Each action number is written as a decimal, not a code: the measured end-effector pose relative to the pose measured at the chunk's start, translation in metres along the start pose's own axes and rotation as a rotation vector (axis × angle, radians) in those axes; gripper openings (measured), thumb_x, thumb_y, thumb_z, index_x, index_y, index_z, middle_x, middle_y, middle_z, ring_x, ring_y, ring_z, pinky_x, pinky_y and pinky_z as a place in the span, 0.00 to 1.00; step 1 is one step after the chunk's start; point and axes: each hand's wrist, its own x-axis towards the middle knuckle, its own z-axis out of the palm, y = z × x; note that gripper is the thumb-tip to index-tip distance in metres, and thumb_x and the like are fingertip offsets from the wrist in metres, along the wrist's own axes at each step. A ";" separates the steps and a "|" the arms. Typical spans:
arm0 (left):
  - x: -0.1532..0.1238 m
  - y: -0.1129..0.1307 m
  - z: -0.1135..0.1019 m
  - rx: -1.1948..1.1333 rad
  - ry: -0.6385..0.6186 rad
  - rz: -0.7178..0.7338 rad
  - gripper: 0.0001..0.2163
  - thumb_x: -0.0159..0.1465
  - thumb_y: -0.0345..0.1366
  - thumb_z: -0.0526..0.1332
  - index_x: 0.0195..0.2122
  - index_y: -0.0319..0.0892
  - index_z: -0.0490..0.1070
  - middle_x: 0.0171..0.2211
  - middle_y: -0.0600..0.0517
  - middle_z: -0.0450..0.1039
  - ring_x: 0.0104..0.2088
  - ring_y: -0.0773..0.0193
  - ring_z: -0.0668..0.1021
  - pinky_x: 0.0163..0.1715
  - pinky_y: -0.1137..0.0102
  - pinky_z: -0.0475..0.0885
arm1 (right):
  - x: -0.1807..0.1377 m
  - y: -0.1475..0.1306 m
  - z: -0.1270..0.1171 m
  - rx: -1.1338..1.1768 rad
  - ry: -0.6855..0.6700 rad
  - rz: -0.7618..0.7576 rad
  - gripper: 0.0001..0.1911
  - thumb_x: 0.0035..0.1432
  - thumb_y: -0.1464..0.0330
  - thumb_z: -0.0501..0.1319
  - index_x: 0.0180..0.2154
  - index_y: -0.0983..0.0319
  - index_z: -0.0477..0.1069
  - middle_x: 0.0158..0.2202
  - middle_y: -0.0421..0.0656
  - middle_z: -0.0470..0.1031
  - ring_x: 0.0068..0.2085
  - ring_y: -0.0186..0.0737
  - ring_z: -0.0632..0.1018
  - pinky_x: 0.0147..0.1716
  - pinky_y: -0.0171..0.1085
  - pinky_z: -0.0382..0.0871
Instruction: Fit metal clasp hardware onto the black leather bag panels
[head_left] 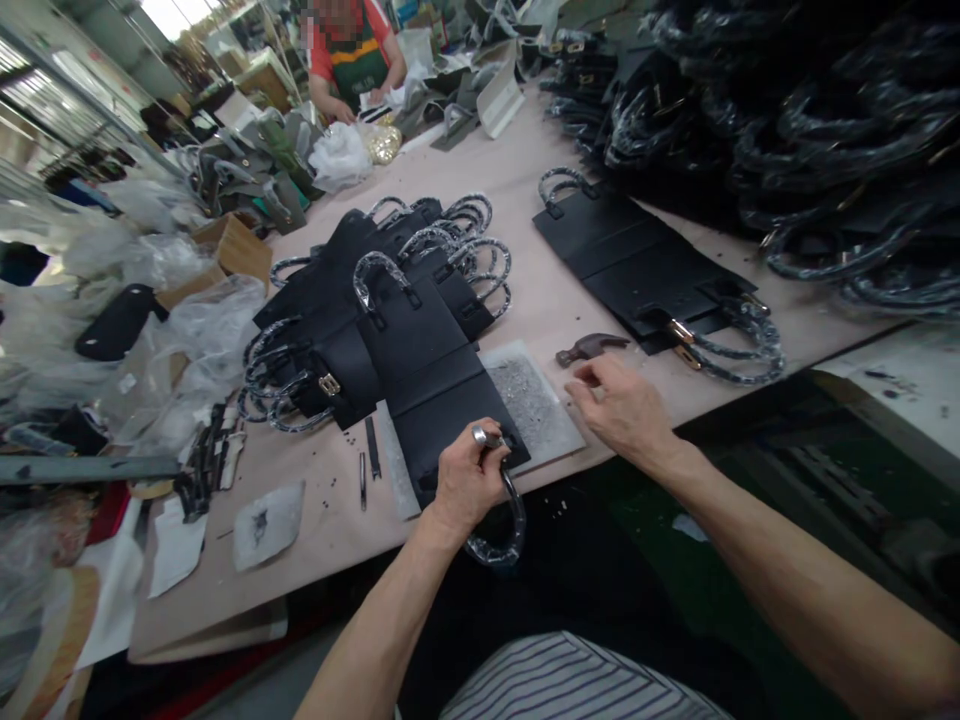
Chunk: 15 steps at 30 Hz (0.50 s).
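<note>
1. The black handbag body lies flat across a pale slab at the table's front edge, one plastic-wrapped handle hanging over it.
2. My left fingers are pinched closed around a short silver tool at the body's near corner.
3. My right fingers are half curled just beside the hammer; I cannot tell whether they have hold of its grip.
4. I expect the body to be light, firm yet bendable, easily scuffed; the wrapping may slip, so I'd take the flat edge near the corner.
5. I count one hammer, one silver tool, two slim metal rods and one separate bag body to the right; the left-hand pile overlaps too much to count.
</note>
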 end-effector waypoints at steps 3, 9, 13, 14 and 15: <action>0.000 0.000 0.000 -0.009 -0.018 -0.031 0.09 0.61 0.24 0.62 0.40 0.43 0.72 0.42 0.48 0.79 0.45 0.58 0.82 0.49 0.64 0.78 | -0.018 0.026 -0.017 -0.347 -0.103 0.096 0.14 0.64 0.61 0.57 0.44 0.65 0.70 0.43 0.56 0.72 0.44 0.55 0.74 0.41 0.46 0.67; 0.000 0.004 -0.002 -0.001 -0.070 -0.154 0.07 0.62 0.25 0.62 0.39 0.44 0.73 0.41 0.50 0.79 0.43 0.60 0.81 0.47 0.67 0.75 | -0.021 0.053 -0.019 -0.243 -0.373 0.353 0.13 0.59 0.66 0.61 0.45 0.65 0.70 0.38 0.52 0.75 0.36 0.47 0.75 0.33 0.40 0.65; 0.000 0.007 -0.004 0.009 -0.087 -0.201 0.08 0.61 0.26 0.63 0.39 0.44 0.74 0.39 0.51 0.79 0.40 0.61 0.80 0.44 0.69 0.74 | -0.016 0.051 -0.021 0.048 -0.476 0.580 0.04 0.56 0.68 0.58 0.32 0.62 0.68 0.24 0.42 0.71 0.26 0.39 0.73 0.26 0.35 0.62; 0.000 0.008 -0.005 0.010 -0.091 -0.209 0.08 0.61 0.26 0.63 0.39 0.44 0.74 0.38 0.52 0.79 0.39 0.61 0.80 0.43 0.69 0.74 | -0.018 0.049 -0.023 0.046 -0.475 0.577 0.05 0.57 0.68 0.56 0.30 0.61 0.68 0.23 0.41 0.71 0.25 0.39 0.73 0.26 0.35 0.62; 0.000 0.008 -0.006 0.013 -0.092 -0.216 0.08 0.61 0.26 0.63 0.39 0.45 0.74 0.38 0.52 0.79 0.39 0.61 0.80 0.42 0.69 0.73 | -0.023 0.046 -0.023 0.023 -0.464 0.564 0.06 0.57 0.68 0.55 0.28 0.61 0.67 0.22 0.41 0.71 0.26 0.39 0.73 0.26 0.35 0.62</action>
